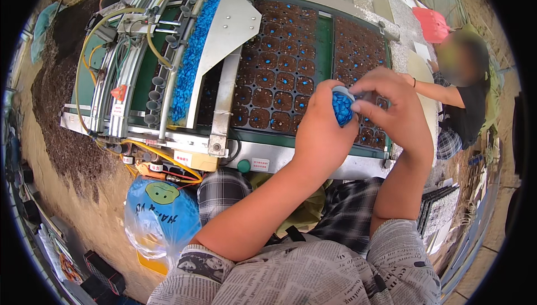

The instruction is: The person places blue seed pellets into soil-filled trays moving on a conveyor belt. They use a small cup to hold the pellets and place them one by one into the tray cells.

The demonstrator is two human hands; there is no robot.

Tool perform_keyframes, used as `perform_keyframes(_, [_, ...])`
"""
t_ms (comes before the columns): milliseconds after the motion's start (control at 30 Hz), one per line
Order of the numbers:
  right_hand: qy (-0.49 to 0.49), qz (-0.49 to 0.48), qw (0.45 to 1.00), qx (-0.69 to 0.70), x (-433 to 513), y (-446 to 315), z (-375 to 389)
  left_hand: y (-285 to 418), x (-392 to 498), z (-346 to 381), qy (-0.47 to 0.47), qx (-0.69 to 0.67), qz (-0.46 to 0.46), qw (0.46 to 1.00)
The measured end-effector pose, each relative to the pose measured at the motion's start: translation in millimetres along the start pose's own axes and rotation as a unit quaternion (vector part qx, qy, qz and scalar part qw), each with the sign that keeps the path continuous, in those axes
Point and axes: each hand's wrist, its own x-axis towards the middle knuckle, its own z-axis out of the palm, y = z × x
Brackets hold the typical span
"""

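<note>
My left hand (324,131) is wrapped around a small whitish cup (344,91), tilted so that its mouth faces me. Blue-coated seeds (342,109) fill it. At the cup's right rim are the thumb and forefinger of my right hand (388,105), slightly apart; whether they pinch a seed is too small to tell. Beneath both hands lie black plug trays of dark soil, one to the left (277,68) and one to the right (361,49). Single blue seeds sit in many of their cells. My right hand hides part of the right tray.
A seeding machine (126,70) with hoses and a row of suction nozzles stands left, beside a trough of blue seeds (195,57). A metal rail (289,160) runs before my knees. At right sits another person (465,95) near a pink scoop (432,24). Soil (63,107) is heaped left.
</note>
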Motion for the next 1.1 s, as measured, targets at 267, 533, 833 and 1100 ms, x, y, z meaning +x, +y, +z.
perform_keyframes(267, [-0.072, 0.005, 0.991, -0.109, -9.6, -12.4, 20.1, -6.7, -6.2, 5.4, -0.020, 0.024, 0.006, 0.999])
perform_keyframes(533, [-0.065, -0.010, 0.994, -0.092, -7.4, -11.9, 17.4, -6.7, -4.2, 7.6, -0.029, -0.014, -0.020, 0.999])
perform_keyframes(833, [-0.003, -0.005, 1.000, -0.016, 3.9, -0.6, 15.3, -3.9, -2.3, 4.7, -0.002, -0.015, -0.020, 1.000])
perform_keyframes(1100, [0.078, 0.090, 0.966, 0.229, 17.3, 67.0, 43.6, -0.8, -4.4, 6.1, -0.032, -0.008, -0.023, 0.999])
